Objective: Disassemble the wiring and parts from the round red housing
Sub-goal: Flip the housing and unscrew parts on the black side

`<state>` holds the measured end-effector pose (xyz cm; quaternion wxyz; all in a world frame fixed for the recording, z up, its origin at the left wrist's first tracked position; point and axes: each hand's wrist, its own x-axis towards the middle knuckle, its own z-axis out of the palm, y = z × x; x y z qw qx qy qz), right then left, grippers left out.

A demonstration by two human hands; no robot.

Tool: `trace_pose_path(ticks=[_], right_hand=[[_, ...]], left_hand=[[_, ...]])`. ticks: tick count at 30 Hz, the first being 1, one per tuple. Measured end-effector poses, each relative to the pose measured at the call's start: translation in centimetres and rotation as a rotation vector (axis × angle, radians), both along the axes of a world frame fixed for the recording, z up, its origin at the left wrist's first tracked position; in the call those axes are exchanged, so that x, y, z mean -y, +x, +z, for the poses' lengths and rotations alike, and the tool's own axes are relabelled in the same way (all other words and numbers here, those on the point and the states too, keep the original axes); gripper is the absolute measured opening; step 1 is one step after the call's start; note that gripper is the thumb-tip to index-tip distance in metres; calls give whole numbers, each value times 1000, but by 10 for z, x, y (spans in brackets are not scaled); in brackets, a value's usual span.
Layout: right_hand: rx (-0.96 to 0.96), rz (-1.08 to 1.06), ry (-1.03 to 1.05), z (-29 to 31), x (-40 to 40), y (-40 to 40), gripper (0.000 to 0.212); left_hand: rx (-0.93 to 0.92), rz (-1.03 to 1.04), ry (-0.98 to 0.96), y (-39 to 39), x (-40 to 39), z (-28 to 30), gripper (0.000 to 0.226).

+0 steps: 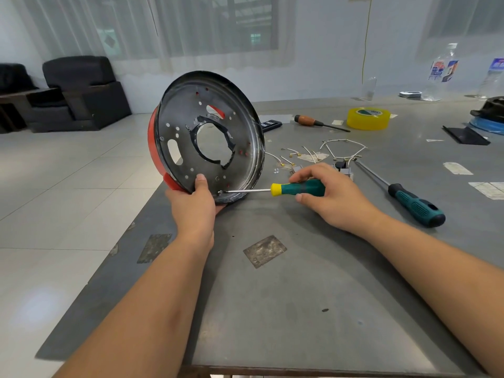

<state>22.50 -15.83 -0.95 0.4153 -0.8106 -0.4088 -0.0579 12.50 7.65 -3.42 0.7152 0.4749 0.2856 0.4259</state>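
My left hand [195, 199] grips the red housing [207, 137], propped on edge at the table [272, 309] corner; my right hand [327, 192] curls round the small screwdriver [297, 188], tip at a rim screw. Wires [343, 148] already lie loose (mostly done, I judge).

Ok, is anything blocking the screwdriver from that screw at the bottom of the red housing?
Nothing visible. The right hand holds the screwdriver, and its tip already reaches the screw at the red housing's lower rim. The left hand's thumb sits beside it, not across it.
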Motion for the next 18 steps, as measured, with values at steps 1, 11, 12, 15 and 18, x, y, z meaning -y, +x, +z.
trace_pose_path(ticks=[1, 11, 12, 15, 18], right_hand=[[-17, 0, 5, 1, 1, 0, 34], [-256, 125, -132, 16, 26, 11, 25], [-251, 133, -172, 15, 27, 12, 24], [-226, 149, -232, 12, 26, 13, 25], [-216, 171, -281, 9, 23, 13, 27]], left_hand=[[5, -2, -4, 0, 0, 0, 27], [43, -14, -38, -2, 1, 3, 30], [51, -17, -40, -2, 1, 3, 31], [76, -32, -43, -3, 3, 3, 28], [100, -58, -55, -4, 5, 4, 24]])
